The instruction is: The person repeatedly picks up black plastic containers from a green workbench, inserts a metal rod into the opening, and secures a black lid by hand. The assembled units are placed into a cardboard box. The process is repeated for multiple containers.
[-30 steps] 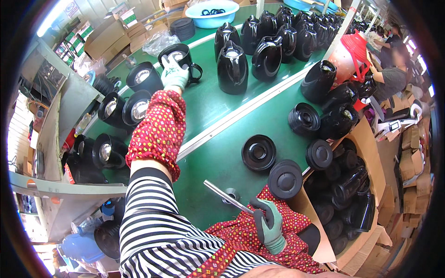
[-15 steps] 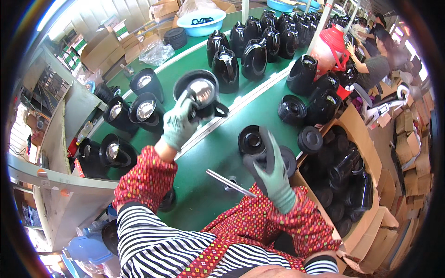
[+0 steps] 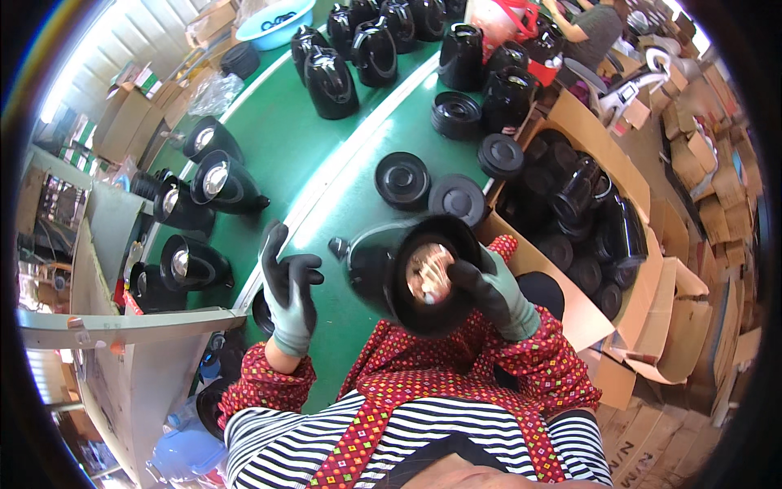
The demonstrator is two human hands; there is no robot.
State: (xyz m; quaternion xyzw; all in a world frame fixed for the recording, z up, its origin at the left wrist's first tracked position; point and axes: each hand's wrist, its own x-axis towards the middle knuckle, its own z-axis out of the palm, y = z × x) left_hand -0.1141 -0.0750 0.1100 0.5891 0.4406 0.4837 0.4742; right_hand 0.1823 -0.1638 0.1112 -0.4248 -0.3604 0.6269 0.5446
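My right hand, in a grey-green glove with dark fingers, grips the rim of a black jug. This jug lies tilted on its side above the bench, its open end turned toward me and a shiny silver round showing inside. My left hand, gloved alike, is raised to the left of the jug, apart from it, fingers spread and holding nothing. Beyond the jug two round black lids, one dished and one flat, lie on the green bench. A dark round thing is partly hidden behind my left hand.
Several black jugs lie open-ended at the left, among them one jug; others stand upright at the back. At the right a cardboard box holds black jugs and lids. A pale blue basin stands far left; a white rail crosses the bench.
The jug has passed from my left hand to my right and come nearer, toward the right. My left hand has let go and opened. The metal rod is out of sight; the view has shifted.
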